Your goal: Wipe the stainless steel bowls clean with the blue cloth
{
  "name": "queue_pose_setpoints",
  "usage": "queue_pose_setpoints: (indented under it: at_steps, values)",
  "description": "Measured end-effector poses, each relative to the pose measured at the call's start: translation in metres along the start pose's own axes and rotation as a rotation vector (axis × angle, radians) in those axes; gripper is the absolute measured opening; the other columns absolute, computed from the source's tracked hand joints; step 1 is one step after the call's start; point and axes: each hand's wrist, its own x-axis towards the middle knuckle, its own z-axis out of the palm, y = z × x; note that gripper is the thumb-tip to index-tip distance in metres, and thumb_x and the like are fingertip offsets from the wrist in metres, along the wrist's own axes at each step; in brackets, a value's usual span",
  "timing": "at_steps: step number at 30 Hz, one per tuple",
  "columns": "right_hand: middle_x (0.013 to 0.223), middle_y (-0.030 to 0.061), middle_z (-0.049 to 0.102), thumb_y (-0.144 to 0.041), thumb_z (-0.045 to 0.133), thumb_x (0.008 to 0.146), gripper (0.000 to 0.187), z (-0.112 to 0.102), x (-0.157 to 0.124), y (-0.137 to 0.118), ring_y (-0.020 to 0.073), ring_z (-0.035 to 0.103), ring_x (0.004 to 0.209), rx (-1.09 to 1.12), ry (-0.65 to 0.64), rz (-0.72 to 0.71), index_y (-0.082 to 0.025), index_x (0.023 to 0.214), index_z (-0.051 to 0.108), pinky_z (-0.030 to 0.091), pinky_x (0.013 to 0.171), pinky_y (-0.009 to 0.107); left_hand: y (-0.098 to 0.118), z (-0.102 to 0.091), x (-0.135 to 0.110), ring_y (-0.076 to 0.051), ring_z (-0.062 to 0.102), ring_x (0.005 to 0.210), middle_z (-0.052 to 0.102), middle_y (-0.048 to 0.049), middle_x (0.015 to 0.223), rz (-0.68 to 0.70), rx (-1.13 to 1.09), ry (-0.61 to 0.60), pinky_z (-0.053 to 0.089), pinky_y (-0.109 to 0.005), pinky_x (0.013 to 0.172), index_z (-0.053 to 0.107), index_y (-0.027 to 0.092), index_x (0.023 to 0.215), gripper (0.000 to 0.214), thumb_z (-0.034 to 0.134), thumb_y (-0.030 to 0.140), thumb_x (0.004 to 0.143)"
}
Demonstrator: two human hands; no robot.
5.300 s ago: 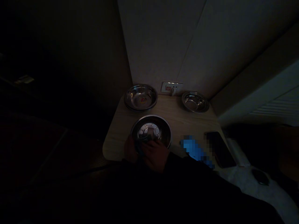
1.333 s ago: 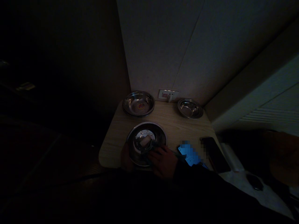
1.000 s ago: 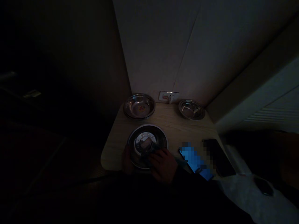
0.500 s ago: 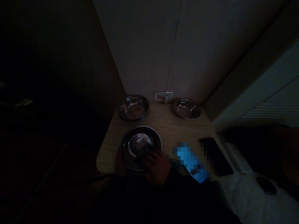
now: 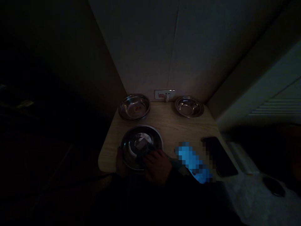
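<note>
A shiny metal dish point(image 5: 129, 142), round with a wide rim, is tilted up a little at the front of the small wooden table point(image 5: 169, 127). My left hand point(image 5: 121, 164) grips its lower left rim; most of those fingers are hidden in the dark. My right hand point(image 5: 158, 166) lies over the dish's lower right side, fingers curled on a dark cloth point(image 5: 148, 150) pressed to the metal. Part of the cloth trails out to the right of this hand. Whether the dish faces up or down is hard to tell in the dim light.
Behind stand more metal dishes point(image 5: 134, 108), apparently stacked, at left and another metal dish point(image 5: 189, 107) at right. A lit phone point(image 5: 192, 161) and a dark phone point(image 5: 219, 156) lie at right. A wall socket point(image 5: 164, 94) holds a plug.
The view has shifted slightly. Both hands keep nearly the same place on the dish, the right one still with the cloth against it.
</note>
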Motion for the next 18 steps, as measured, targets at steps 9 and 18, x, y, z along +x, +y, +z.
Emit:
queue_pose_setpoints:
  at_steps: [9,18]
  values:
    - [0.109,0.0079,0.067,-0.033,0.057,0.078,0.038,-0.002,0.0,0.0,0.0263,0.051,0.1,0.002,-0.025,-0.004,-0.017,0.112,0.061,0.032,0.093,0.046,0.012,-0.001,-0.004,-0.035,0.053,0.112,0.068,-0.0085,0.082,-0.027,0.083,0.066,0.035,-0.048,0.103,0.064,0.021,0.079,0.023,0.062,0.043,0.07]
    - [0.112,0.0082,0.067,-0.03,0.056,0.077,0.038,-0.003,-0.001,0.0,0.0261,0.051,0.101,-0.005,-0.043,0.0,-0.018,0.112,0.062,0.031,0.095,0.046,0.014,0.004,-0.009,-0.031,0.059,0.102,0.069,-0.0083,0.085,-0.09,0.051,0.024,0.046,-0.044,0.09,0.066,0.021,0.084,0.043,0.043,0.057,0.081]
